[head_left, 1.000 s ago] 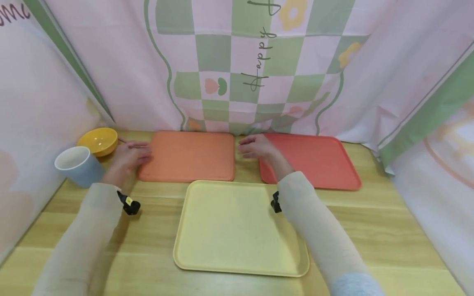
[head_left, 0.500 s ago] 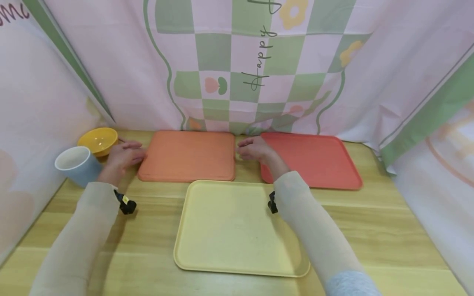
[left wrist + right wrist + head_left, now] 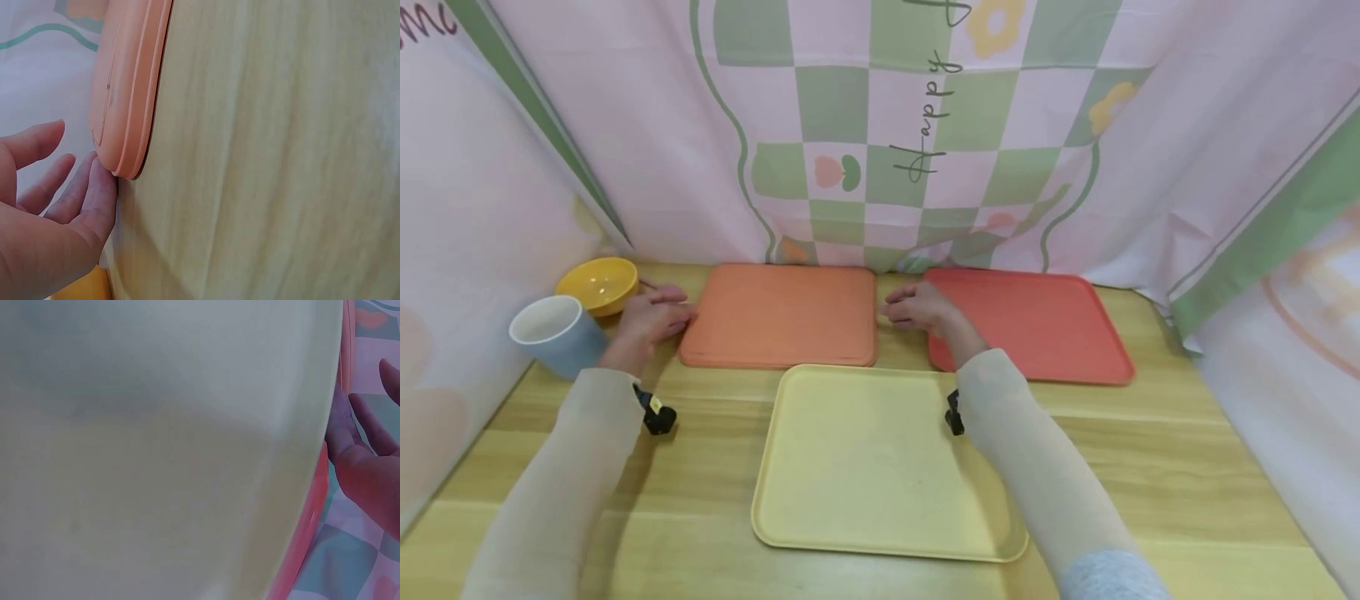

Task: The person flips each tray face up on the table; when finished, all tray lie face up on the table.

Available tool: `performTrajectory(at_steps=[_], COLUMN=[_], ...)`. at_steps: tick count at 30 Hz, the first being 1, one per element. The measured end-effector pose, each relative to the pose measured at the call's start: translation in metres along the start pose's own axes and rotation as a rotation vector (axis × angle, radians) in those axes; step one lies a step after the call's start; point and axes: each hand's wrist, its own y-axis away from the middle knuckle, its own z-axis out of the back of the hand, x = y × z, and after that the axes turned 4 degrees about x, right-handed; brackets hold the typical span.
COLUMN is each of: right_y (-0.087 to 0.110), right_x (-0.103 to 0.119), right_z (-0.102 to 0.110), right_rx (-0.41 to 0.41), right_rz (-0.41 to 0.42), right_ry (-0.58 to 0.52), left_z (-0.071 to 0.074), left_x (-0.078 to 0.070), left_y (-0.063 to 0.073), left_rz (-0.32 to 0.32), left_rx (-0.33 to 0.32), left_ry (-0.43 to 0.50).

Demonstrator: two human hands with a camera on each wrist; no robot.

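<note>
A flat orange tray (image 3: 782, 317) with rounded corners lies at the back of the table; its side edge shows layered rims in the left wrist view. My left hand (image 3: 653, 323) is at its left edge, fingertips right at the rim and fingers (image 3: 99, 194) slightly bent, with the thumb apart. On the opposite side my right hand (image 3: 921, 308) holds its fingertips close to the tray's right edge, fingers (image 3: 342, 428) extended. The right wrist and forearm pass over the left side of a red tray (image 3: 1037, 329). Neither hand grips anything.
A pale yellow tray (image 3: 887, 467) lies in front, partly under the right forearm. A blue cup (image 3: 568, 346) and a yellow bowl (image 3: 601, 287) stand beside my left hand. A patterned curtain (image 3: 910, 125) hangs behind the table (image 3: 700, 500).
Over the last second my left hand has shifted slightly left, from over the orange tray's corner to its edge. My right hand has barely moved, and the trays stay put.
</note>
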Motion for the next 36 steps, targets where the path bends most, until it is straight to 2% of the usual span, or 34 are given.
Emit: performTrajectory(at_steps=[6,11,15,20,26,36], right_y=[-0.003,-0.006,-0.008,-0.009,-0.01,-0.01], right_x=[0.0,0.001,0.002,0.003,0.006,0.006], right_z=[-0.004,-0.007,-0.009,-0.01,-0.013,-0.015], right_rx=[0.015,0.011,0.004,-0.015,-0.034,-0.075], right_rz=[-0.021,-0.044,-0.053,-0.076,-0.098,-0.119], right_ry=[-0.031,-0.078,-0.102,-0.115,-0.123,-0.215], left_z=[-0.002,-0.004,-0.006,-0.008,-0.011,-0.016], left_x=[0.002,0.004,0.003,0.002,0.0,-0.006], left_y=[-0.003,-0.008,-0.011,-0.009,-0.005,-0.006], left_rz=[-0.013,0.01,0.018,0.03,0.065,0.119], left_rx=[-0.019,-0.065,-0.077,-0.088,-0.136,-0.163], left_ry=[-0.021,-0.039,-0.046,-0.041,-0.072,-0.016])
